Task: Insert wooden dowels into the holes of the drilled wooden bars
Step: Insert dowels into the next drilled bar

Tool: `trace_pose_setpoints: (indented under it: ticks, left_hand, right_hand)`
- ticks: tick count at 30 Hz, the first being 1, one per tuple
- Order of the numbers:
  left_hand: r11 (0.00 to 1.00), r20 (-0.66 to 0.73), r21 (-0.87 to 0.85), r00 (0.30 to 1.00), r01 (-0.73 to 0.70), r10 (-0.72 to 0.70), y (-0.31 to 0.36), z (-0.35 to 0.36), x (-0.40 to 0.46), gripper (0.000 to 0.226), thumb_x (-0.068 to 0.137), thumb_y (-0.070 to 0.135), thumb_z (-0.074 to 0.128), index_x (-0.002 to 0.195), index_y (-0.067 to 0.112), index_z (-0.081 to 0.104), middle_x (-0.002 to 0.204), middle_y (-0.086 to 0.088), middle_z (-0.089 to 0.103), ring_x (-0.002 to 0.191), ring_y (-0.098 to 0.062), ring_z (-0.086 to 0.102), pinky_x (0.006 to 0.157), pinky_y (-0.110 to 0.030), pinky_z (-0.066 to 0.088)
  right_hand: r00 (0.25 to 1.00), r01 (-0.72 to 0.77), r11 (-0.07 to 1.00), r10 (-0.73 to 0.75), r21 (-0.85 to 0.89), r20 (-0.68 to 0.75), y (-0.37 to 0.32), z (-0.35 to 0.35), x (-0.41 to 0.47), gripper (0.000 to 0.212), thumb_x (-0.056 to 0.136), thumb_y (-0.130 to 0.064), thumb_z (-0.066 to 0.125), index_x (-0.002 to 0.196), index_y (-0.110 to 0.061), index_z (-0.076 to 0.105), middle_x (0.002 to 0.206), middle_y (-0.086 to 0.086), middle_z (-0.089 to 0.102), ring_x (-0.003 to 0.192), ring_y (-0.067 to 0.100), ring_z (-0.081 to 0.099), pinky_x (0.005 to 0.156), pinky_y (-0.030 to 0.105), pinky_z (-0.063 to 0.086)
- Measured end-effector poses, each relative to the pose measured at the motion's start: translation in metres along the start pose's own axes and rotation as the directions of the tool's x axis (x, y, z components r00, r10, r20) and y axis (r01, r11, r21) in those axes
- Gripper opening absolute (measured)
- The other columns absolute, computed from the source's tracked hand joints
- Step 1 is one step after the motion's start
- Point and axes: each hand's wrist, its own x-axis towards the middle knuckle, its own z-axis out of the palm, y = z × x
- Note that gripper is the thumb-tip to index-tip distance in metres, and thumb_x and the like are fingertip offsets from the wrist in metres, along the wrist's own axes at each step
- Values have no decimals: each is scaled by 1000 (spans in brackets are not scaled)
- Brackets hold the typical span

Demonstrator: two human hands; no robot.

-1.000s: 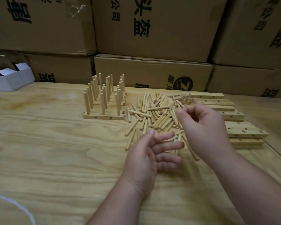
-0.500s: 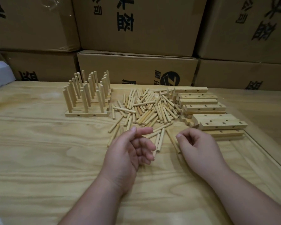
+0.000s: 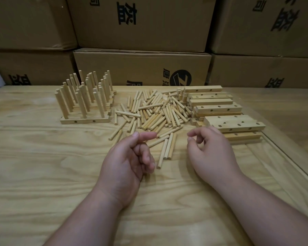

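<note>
Both hands hover empty, each grip loosely curled: left hand (image 3: 130,162) and right hand (image 3: 210,153), loose dowels (image 3: 158,114) just beyond them.

The 2 forearms are bare to the frame edge, left hand (image 3: 130,162) and right hand (image 3: 210,153) ungloved.

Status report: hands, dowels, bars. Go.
Left hand and right hand loosely curled, no grip on anything. Loose dowels piled ahead; empty drilled bars stacked right; filled bars left. Nothing blocking.
</note>
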Motion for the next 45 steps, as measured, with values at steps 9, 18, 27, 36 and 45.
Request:
trace_pose_setpoints:
  ticks: [9,18,27,36,45]
  left_hand:
    - [1000,4,10,1000,-8,8,-2,-4,1,35,88,37,53,87,17,81,54,-3,44,48,-20,49,47,-28,44]
    - [1000,-20,-2,1000,-1,1,0,-2,-1,37,82,39,52,85,14,80,54,-4,43,48,-20,47,46,-27,43]
    - [994,9,95,999,-49,49,-6,-3,3,25,78,21,71,101,25,79,78,-3,64,57,-12,54,48,-23,44]
    - [979,106,189,993,-79,60,-12,-5,4,38,74,19,80,108,36,79,91,7,74,76,-7,62,63,-21,52]
    - [996,-54,48,996,-73,76,-8,-2,8,44,80,29,71,121,15,65,106,-7,76,87,-16,70,63,-27,56]
  right_hand:
    - [990,-129,916,95,-380,-107,13,-31,22,56,84,-17,57,137,-32,54,135,-3,45,125,23,32,105,46,28]
    - [989,-138,860,95,-491,-111,32,-39,31,22,99,-29,57,116,-40,65,137,-5,47,126,25,29,96,42,21]
    - [908,372,893,-407,-252,-101,-9,-22,4,22,97,-27,61,117,-30,69,109,-11,64,108,16,53,95,33,17]
    - [780,625,779,-626,-48,-12,-18,-4,-10,31,99,-32,56,126,-23,70,104,-6,64,100,15,60,91,41,37]
    - [855,507,851,-516,140,40,-13,3,-10,35,95,-35,62,126,-20,68,106,-16,62,100,8,60,90,40,51]
